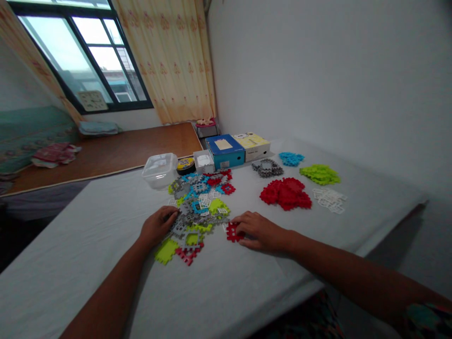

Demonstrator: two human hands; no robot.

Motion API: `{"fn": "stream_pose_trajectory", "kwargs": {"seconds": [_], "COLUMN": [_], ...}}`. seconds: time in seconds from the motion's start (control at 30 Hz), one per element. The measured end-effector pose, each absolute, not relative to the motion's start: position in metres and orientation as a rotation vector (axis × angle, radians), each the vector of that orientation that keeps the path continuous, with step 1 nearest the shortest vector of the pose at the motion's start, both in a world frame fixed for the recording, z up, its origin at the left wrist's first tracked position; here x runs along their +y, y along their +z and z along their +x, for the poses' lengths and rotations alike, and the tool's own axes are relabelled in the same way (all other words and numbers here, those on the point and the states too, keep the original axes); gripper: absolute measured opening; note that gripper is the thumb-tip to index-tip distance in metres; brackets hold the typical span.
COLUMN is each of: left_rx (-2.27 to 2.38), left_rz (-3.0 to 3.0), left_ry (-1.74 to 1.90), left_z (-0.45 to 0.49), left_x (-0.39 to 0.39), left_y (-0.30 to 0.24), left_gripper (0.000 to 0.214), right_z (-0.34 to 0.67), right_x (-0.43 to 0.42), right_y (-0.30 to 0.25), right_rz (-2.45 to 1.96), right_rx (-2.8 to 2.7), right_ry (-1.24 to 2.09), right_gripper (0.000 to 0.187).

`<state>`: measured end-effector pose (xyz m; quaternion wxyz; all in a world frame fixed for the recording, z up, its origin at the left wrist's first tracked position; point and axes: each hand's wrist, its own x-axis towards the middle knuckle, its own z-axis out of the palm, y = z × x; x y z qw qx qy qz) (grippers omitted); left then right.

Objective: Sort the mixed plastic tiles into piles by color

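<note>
Left hand (158,225): at the left edge of the mixed pile (192,214), fingers curled loosely and fingertips against it; whether they pinch a piece I cannot tell. The placing may be to steady loose pieces.
Right hand (259,230): palm down, fingers bent, thumb and fingertips about the right side of 1 red piece (233,232); the gap between them is small, and the hold looks light, as would suit a thin, flat piece.
Red piece: just right of the mixed pile, low over the cloth (88,263), its left part uncovered.
Mixed pile: grey, green, blue, red and white pieces overlapping between the hands, likely there so both can reach it.
Single-colour piles: 5 on the right, namely grey pile (267,168), blue pile (291,158), green pile (320,174), red pile (286,193) and white pile (330,200); gaps between them presumably stop colours mixing.
Containers: clear tub (159,170), tin (186,165), white box (204,161), blue box (225,151) and yellow box (251,146), behind the mixed pile, probably to leave the nearer surface for handwork.
</note>
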<state>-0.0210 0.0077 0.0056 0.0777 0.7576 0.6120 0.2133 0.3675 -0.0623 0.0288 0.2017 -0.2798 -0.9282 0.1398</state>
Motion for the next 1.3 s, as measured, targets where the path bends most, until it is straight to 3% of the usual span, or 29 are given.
{"fn": "stream_pose_trajectory", "kwargs": {"seconds": [0.1, 0.33, 0.53, 0.67, 0.8, 1.07, 1.3], "left_rx": [1.841, 1.830, 1.829, 1.825, 1.829, 1.829, 1.837], "left_rz": [2.261, 2.271, 2.258, 2.270, 2.265, 2.256, 2.273], "left_ry": [0.641, 0.637, 0.654, 0.654, 0.653, 0.637, 0.636], "left_z": [-0.021, -0.021, -0.020, -0.020, -0.019, -0.016, -0.015], "left_x": [0.009, 0.007, 0.006, 0.007, 0.006, 0.006, 0.003], "left_y": [0.006, 0.008, 0.009, 0.007, 0.008, 0.011, 0.012], "left_gripper": [0.040, 0.041, 0.042, 0.041, 0.042, 0.041, 0.039], "right_z": [0.370, 0.395, 0.441, 0.455, 0.447, 0.379, 0.341], "right_x": [-0.062, -0.044, -0.015, -0.009, -0.012, -0.044, -0.044], "right_y": [0.030, 0.027, 0.024, 0.020, 0.024, 0.032, 0.028], "right_rz": [-0.778, -0.849, -1.283, -1.443, -1.421, -0.822, -0.887], "right_rx": [-2.537, -2.309, -1.925, -1.870, -1.849, -2.503, -2.773], "right_ry": [0.416, 0.296, -0.079, -0.149, -0.216, 0.278, 0.067], "right_gripper": [0.019, 0.049, 0.033, 0.020, 0.019, 0.028, 0.032]}}
